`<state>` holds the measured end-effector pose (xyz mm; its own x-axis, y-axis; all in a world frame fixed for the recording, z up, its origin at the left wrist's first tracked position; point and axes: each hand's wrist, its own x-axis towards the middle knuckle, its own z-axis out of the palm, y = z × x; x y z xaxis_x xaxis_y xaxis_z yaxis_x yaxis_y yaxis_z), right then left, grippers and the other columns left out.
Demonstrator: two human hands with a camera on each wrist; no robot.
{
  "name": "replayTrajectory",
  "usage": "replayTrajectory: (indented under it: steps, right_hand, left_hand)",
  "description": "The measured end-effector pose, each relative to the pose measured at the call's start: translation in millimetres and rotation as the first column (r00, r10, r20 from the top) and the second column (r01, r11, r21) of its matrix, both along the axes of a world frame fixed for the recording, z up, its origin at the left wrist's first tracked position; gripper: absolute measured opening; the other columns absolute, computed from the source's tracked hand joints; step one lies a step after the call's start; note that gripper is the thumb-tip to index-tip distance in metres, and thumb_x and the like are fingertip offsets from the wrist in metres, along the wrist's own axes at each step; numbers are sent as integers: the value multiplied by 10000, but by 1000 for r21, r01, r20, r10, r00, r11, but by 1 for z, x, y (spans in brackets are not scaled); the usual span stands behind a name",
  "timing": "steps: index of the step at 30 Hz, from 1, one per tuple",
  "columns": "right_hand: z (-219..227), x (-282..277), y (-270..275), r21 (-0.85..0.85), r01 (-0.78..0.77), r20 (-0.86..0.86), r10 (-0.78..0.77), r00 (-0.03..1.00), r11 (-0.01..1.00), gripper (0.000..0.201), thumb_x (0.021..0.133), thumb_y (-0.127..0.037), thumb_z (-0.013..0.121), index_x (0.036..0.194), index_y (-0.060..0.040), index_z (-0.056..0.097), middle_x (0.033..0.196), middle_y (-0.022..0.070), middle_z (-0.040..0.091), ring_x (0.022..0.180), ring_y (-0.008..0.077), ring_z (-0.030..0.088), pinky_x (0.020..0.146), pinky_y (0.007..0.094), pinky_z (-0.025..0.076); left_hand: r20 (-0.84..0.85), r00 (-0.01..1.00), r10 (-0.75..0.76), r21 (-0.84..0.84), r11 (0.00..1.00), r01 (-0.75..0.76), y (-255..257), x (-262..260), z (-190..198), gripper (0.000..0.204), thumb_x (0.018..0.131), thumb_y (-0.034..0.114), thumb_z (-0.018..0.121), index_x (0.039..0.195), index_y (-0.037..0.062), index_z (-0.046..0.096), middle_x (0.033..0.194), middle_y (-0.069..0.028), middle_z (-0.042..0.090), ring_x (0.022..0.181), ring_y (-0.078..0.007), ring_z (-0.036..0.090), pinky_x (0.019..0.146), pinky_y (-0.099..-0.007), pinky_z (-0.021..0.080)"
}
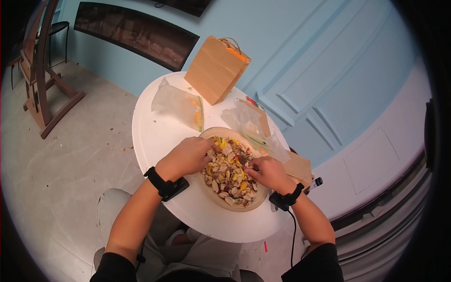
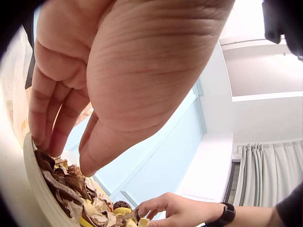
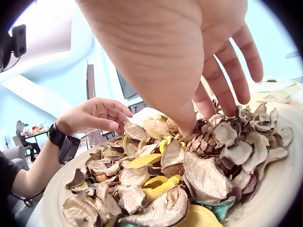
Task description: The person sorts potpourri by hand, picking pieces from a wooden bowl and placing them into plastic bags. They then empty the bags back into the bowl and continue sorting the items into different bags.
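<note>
A round cream bowl [image 1: 206,197] full of dried potpourri [image 1: 229,175] sits on the white table, with pale curled slices, brown pieces and yellow bits mixed in it. My left hand [image 1: 189,155] reaches over the bowl's left side. Its fairly straight fingers [image 2: 61,116] point down to the pieces just inside the rim. From the right side comes my right hand [image 1: 271,173], fingers spread and lowered into the potpourri. In the right wrist view its thumb and fingertips touch down beside a brown pine cone [image 3: 204,142], among the pale slices.
Behind the bowl stands a brown paper bag [image 1: 217,70]. A clear zip bag [image 1: 177,104] with orange marks lies to its left, and another crumpled clear bag [image 1: 244,120] lies to the right. More brown paper [image 1: 298,168] is at the table's right edge. An easel [image 1: 43,89] stands at left.
</note>
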<state>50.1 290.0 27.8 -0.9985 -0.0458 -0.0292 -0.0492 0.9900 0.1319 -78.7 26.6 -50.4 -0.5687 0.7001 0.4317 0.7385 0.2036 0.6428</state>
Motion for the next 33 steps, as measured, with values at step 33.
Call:
replayTrajectory:
  steps: [33]
  right_hand:
    - [-18,-2,8,-573,-43,-91,-12,996,819,680,854,-208,826,1454,-99,525,1391,210,594,1275,322,588,1034,399,488]
  left_hand:
    - [54,998,11,1,1000,-11,-5,5,6,311,886,168,704,1156,14,684,1006,-223,722,971,-392,689,877,-450,544]
